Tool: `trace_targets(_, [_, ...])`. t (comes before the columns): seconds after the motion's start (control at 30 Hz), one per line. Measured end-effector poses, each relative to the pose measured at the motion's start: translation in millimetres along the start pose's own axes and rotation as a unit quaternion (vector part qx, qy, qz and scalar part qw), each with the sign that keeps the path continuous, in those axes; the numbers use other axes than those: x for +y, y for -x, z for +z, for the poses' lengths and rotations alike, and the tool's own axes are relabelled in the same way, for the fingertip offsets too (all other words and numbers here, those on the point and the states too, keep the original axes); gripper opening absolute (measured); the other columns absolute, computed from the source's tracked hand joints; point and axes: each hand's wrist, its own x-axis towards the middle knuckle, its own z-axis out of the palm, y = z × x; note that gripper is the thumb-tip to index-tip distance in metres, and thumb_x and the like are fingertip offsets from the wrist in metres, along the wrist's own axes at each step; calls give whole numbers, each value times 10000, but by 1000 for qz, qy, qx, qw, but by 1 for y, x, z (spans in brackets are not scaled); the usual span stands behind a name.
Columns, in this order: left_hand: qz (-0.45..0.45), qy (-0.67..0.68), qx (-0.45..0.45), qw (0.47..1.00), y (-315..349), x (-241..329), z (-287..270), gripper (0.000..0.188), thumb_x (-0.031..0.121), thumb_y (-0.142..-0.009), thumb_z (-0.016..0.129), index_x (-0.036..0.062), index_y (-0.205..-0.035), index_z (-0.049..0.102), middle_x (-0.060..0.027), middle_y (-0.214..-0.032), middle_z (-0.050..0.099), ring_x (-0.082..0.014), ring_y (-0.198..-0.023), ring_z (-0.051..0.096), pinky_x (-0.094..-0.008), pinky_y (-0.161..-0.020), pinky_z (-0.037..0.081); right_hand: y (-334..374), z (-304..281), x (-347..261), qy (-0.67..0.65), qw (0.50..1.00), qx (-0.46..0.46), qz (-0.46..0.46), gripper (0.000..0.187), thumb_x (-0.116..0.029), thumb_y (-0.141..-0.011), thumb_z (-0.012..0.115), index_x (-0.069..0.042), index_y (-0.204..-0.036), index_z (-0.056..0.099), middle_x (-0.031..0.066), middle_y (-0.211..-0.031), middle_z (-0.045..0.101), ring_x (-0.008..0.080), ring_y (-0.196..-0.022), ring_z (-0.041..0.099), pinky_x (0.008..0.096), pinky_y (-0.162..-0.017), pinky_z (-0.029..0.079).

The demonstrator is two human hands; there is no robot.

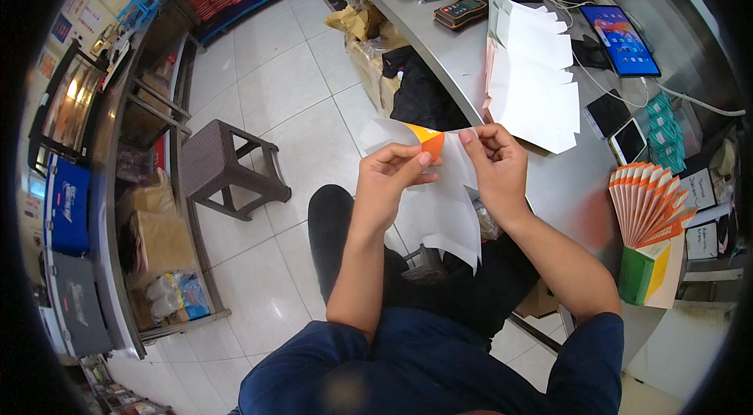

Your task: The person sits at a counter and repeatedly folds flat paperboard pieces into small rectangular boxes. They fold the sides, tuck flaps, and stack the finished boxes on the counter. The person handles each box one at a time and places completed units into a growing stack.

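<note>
Paper with an orange corner, held up over the lap, between both hands. Could rip or crease crooked if pulled too hard at the top edge. Left hand mostly closed, pinching the orange corner with thumb and fingers. Right hand also nearly shut, pinching the top edge. Just past the right hand, cut white sheets on the counter.
</note>
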Motion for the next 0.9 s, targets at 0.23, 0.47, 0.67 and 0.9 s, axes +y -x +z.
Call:
trace_targets(0.23, [-2, 100, -24, 995, -1, -2, -4, 63, 61, -972, 671, 15, -998, 636, -148, -1065, 733, -245, -1025, 722, -393, -917, 597, 3, -2, 3, -35, 994, -96, 42, 163, -162, -1000, 677, -15, -932, 687, 61, -1019, 722, 54, -830, 619, 220, -753, 499])
trace_targets(0.47, [-28, 83, 5, 996, -3, 0, -5, 79, 83, -986, 659, 14, -1013, 630, -132, -1069, 720, -221, -1031, 709, -404, -941, 591, -1, -4, 14, -75, 983, -117, 118, 214, -214, -1015, 657, -9, -979, 706, 71, -1144, 706, 70, -952, 613, 257, -868, 494])
trace_targets(0.67, [-4, -3, 1, 1000, -1, -13, 6, 150, 82, -952, 691, 2, -1072, 651, -99, -1083, 707, -197, -981, 700, -404, -906, 595, 2, -3, 7, -85, 986, -65, 130, 208, -196, -1009, 663, -11, -918, 688, 61, -1101, 678, 66, -944, 573, 262, -871, 479])
trace_targets(0.9, [-47, -9, 8, 999, 6, -14, 15, 173, 64, -949, 709, -42, -1072, 651, -134, -1086, 704, -188, -1003, 700, -370, -886, 622, 10, -3, 3, 52, 996, -56, -45, 158, -128, -967, 700, 3, -881, 679, 78, -1115, 622, 103, -957, 588, 285, -862, 487])
